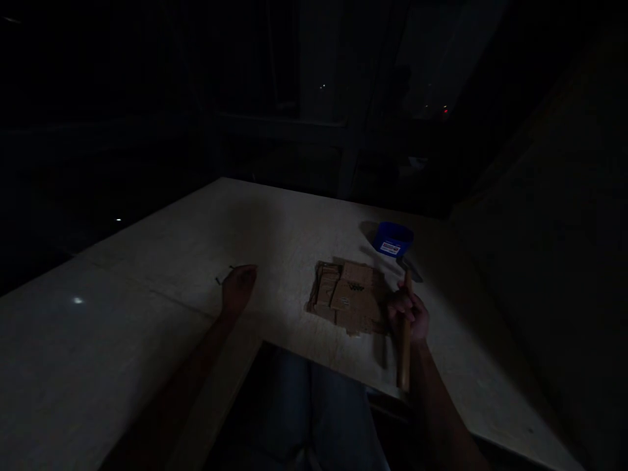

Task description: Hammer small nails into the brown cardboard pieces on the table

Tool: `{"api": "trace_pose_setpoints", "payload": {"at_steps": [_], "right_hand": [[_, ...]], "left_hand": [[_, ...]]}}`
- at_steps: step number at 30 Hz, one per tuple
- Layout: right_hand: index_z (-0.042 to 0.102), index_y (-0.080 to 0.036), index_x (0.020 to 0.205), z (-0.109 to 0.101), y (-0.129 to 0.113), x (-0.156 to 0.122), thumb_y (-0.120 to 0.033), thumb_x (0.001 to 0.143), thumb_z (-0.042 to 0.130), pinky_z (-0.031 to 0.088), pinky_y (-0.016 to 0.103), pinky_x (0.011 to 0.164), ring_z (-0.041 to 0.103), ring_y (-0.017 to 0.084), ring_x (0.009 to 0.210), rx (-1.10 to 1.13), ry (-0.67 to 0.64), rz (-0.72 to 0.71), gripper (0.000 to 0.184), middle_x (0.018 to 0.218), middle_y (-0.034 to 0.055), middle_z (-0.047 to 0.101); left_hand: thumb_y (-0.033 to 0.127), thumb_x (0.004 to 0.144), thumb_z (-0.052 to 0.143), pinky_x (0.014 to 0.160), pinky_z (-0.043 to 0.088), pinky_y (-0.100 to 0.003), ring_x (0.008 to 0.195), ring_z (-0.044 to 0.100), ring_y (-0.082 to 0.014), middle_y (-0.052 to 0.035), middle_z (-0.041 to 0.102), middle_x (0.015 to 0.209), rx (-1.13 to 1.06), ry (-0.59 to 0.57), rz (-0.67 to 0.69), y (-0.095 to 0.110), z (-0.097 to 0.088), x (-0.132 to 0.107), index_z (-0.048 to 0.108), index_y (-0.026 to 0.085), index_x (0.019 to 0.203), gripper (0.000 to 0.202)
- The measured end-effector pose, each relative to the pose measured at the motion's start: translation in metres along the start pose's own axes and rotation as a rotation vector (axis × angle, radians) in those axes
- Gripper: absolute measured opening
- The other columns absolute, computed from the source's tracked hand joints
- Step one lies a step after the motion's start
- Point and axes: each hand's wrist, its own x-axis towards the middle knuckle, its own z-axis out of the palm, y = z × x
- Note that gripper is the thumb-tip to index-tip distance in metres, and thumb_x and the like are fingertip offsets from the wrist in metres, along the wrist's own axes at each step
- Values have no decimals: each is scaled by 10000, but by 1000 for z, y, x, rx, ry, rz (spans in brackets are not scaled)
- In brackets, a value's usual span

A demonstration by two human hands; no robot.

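My right hand point(409, 316) is wrapped around the wooden handle of a hammer point(403, 360), whose dark head points away from me. This hand is at the right edge of a stack of torn brown cardboard point(360, 301) lying on the table. My left hand point(239, 290) rests on the table, left of the cardboard and apart from it. Its fingers are curled together; what they hold, if anything, is too dark to tell. Beside that hand, a small thin dark piece point(218, 281), perhaps a nail, shows against the tabletop.
A blue plastic container point(393, 239) with a white label stands behind the cardboard, near the hammer's head. The pale table point(304, 222) has a cut-in front edge around my legs. A wall point(540, 261) rises on the right. The room beyond is very dark.
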Motion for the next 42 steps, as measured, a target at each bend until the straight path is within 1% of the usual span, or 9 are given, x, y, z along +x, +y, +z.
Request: {"api": "trace_pose_setpoints", "payload": {"at_steps": [4,7,15,22,27,31,35,40,42], "right_hand": [[589,-148,1032,-7,-6,-1,-52,801,640,473,88,457,395,-12,351,172,14,-59,255,582,-122,449],[558,-147,1082,-8,-7,-2,-37,840,555,481,100,442,415,3,345,271,41,-70,266,572,-120,437],[573,-150,1055,-9,-7,-2,-34,821,558,478,115,406,414,7,325,274,59,-78,262,582,-108,458],[585,-174,1020,-13,-6,-1,-51,809,615,493,102,474,406,-10,353,184,9,-77,246,581,-118,471],[589,-159,985,-10,-5,-1,-66,819,616,486,107,460,395,-6,351,199,1,-59,192,566,-118,467],[588,-153,964,-8,-3,1,-73,811,641,477,97,484,401,-15,363,188,-33,-19,181,561,-123,464],[592,-162,960,-8,-2,2,-107,822,664,456,94,485,394,-16,366,137,-60,-22,166,552,-131,440],[606,-127,1001,-9,1,4,-86,852,609,447,126,455,394,-3,349,240,-20,30,155,541,-129,416],[607,-127,1010,-9,2,4,-79,872,576,447,137,453,404,6,352,276,-14,44,149,541,-125,412]], "left_hand": [[396,792,526,913,535,-456,956,665,-272,-137,696,1049,260,47,24,-38,-64,2,715,147,1037,397],[341,762,559,950,521,-470,973,655,-281,-137,698,1038,363,-49,58,-54,-86,4,729,162,1028,363],[338,848,520,990,490,-413,1029,631,-267,-123,718,1036,540,-225,115,-62,-74,11,767,191,971,313],[217,825,477,901,511,-389,932,642,-272,-139,702,938,686,-163,74,-48,-72,15,744,184,804,271],[234,863,394,888,507,-411,941,642,-291,-167,690,1000,660,-122,103,-29,-70,9,703,136,930,331],[303,899,394,925,492,-392,987,638,-268,-134,692,1058,473,-128,210,12,-46,10,675,160,1014,335],[392,913,440,888,508,-356,938,650,-228,-89,712,979,190,-230,262,67,8,7,685,187,919,320],[562,856,505,553,463,-266,574,597,-156,-14,610,623,-127,-572,85,116,88,-10,637,175,766,419],[660,786,559,453,404,-239,503,573,-137,-13,619,635,-261,-679,-70,126,113,-16,607,168,771,495]]}}
